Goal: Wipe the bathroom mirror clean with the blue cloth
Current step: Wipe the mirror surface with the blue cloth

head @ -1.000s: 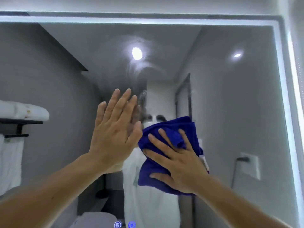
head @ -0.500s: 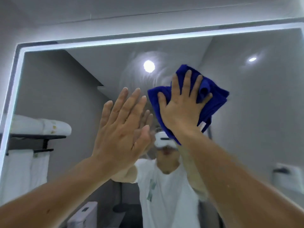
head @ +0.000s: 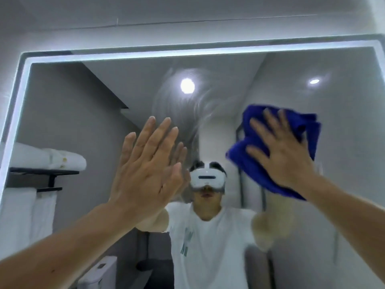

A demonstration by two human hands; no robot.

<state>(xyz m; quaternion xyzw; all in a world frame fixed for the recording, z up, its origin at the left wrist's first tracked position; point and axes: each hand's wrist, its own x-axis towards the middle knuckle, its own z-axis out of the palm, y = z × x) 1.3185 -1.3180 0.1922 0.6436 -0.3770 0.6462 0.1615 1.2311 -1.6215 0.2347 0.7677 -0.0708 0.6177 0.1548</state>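
Note:
The bathroom mirror (head: 343, 113) fills the view, with a lit strip round its edge. Against the glass at the right my right hand (head: 283, 155) presses the bunched blue cloth (head: 248, 157) with spread, straight fingers. My left hand (head: 145, 172) lies flat on the glass at the centre left, fingers straight and together, holding nothing. Hazy wipe streaks (head: 183, 109) curve over the glass above and between the hands, below a reflected ceiling light.
The mirror reflects a person in a white shirt (head: 208, 247) with a headset, a towel shelf (head: 43, 172) at the left with folded white towels, and a toilet tank (head: 100, 274) at the bottom. Grey wall lies above the mirror's top edge.
My right hand has swept the blue cloth up from the lower centre and then right across the glass. My left hand has stayed flat on the mirror. The view has tilted up.

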